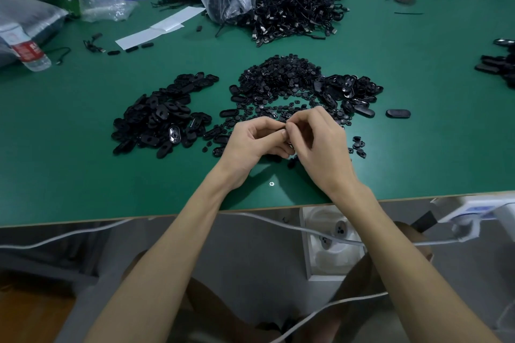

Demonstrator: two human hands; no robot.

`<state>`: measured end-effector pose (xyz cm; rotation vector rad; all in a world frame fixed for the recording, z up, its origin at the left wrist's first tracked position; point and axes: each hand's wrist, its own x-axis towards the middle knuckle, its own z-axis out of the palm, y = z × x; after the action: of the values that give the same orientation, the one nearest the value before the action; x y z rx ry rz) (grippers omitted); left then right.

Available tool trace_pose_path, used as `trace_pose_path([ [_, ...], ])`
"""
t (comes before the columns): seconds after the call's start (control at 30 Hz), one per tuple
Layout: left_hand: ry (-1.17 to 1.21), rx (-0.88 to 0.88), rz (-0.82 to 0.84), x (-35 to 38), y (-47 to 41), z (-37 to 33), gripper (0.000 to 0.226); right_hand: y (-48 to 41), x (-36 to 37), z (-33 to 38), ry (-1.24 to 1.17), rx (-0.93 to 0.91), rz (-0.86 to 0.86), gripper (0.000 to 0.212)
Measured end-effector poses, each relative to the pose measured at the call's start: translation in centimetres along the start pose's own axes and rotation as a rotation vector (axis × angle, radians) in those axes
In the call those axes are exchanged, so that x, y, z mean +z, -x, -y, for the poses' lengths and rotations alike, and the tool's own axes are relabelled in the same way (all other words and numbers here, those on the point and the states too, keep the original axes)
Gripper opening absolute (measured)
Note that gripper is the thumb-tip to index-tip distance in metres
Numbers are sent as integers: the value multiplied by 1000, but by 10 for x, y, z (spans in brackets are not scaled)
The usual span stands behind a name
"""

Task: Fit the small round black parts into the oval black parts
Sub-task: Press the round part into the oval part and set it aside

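— Two heaps to draw from?
— Three. Small round parts (278,75) heaped in the middle of the bench (83,175), just beyond the knuckles. Oval parts (161,117) piled to the left of that heap; second oval pile (348,89) touching its right side.
— And the left grip (250,142), the right grip (317,142)?
— Meeting tip to tip over the near fringe of the round heap. Fingers curled in on both, thumbs pressed toward forefingers. Dark sliver showing under the right knuckles; cannot tell which part, nor which grip has hold of it.
— Mid-fit, then?
— Probably: looks like pressing a round one into an oval, judging by the pinch alone. Seat itself hidden.
— Next pick?
— Round ones closest, scattered right beneath and just beyond both grips, with a few more just right of the right grip. For an oval, reach left with the left grip: loose ovals lying just left of it, long axes running roughly left to right, main pile farther left. Lone oval part (398,113) well apart to the right, also lying left to right; better left to the right grip.
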<state>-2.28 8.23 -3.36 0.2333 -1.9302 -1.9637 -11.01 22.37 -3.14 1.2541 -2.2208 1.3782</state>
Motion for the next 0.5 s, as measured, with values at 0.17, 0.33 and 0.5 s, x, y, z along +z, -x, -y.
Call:
trace_pose_path([
  [0.17,1,0,-9,1,0,-1,13,-1,-3,1,-57,27,-2,3],
  [0.33,-101,79,-108,10,2,-5,23,-7,-8,-4,-312,320,-128,6],
  [0.5,-511,141,-434,-6,11,-14,15,-10,-14,-21,-561,638,-451,8],
])
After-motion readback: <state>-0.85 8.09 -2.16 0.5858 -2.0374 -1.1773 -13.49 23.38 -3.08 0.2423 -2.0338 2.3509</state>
